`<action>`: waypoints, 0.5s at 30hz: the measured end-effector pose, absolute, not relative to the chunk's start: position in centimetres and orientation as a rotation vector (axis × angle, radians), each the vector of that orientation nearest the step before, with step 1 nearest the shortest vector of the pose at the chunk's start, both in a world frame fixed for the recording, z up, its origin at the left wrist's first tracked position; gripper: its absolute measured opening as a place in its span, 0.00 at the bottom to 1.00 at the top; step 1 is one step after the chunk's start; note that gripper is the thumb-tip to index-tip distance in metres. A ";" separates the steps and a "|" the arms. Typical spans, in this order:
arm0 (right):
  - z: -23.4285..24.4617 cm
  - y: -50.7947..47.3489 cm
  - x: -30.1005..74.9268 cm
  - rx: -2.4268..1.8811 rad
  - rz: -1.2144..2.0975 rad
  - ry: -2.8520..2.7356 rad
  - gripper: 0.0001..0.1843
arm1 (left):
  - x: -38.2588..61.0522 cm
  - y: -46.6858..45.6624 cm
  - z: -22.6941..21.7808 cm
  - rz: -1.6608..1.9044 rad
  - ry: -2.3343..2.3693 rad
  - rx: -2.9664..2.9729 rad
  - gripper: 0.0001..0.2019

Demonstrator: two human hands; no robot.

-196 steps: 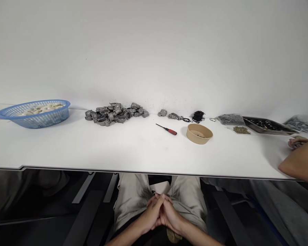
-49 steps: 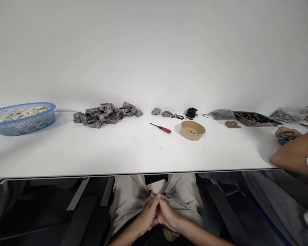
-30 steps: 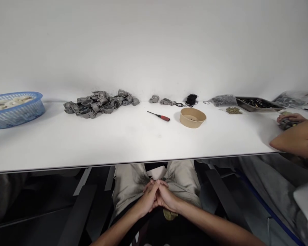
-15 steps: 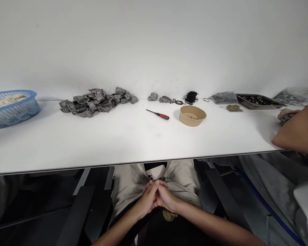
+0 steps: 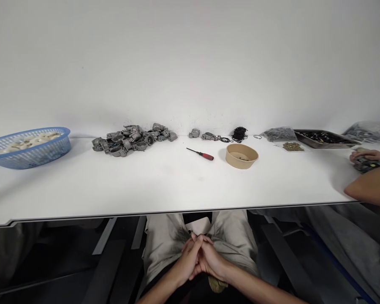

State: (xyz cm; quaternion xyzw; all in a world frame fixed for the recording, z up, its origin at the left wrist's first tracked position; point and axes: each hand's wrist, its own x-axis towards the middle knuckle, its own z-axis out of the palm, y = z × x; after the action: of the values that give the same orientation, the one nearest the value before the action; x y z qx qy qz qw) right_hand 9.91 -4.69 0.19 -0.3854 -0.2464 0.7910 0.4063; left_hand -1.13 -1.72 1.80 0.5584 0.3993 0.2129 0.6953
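My left hand and my right hand rest clasped together in my lap, below the table's front edge. Their fingers are laced into each other, and no object shows between them. A pale phone lies on my lap just beyond the fingertips. On the white table ahead is a screwdriver with a red and black handle. Right of it stands a tan bowl with a few small pieces inside. A heap of grey metal housings lies further left.
A blue basket of whitish parts stands at the left. Along the wall are two grey housings, black rings, a bag of grey parts, brass pieces and a metal tray. A co-worker's hand holds a grey part.
The view has shifted, so the table and its contents appear lower and further right. My hands stay clasped. More of the co-worker's grey part shows now.
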 end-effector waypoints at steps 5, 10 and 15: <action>0.2 -4.5 9.8 -0.994 1.968 -0.645 0.44 | -1.0 -1.5 1.2 0.523 0.903 1.212 0.29; 0.0 -4.3 9.7 -0.974 1.979 -0.640 0.42 | -1.2 -1.3 0.3 0.541 0.891 1.196 0.30; -0.5 -4.2 9.6 -0.962 1.979 -0.616 0.40 | -1.2 -1.5 0.2 0.537 0.901 1.182 0.33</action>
State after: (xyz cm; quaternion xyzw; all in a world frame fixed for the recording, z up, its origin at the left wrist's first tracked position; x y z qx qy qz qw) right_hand 9.64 -4.18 -0.51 -0.3828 -0.2453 0.7878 0.4156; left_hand -1.18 -1.52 0.20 0.5314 0.4051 0.2414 0.7037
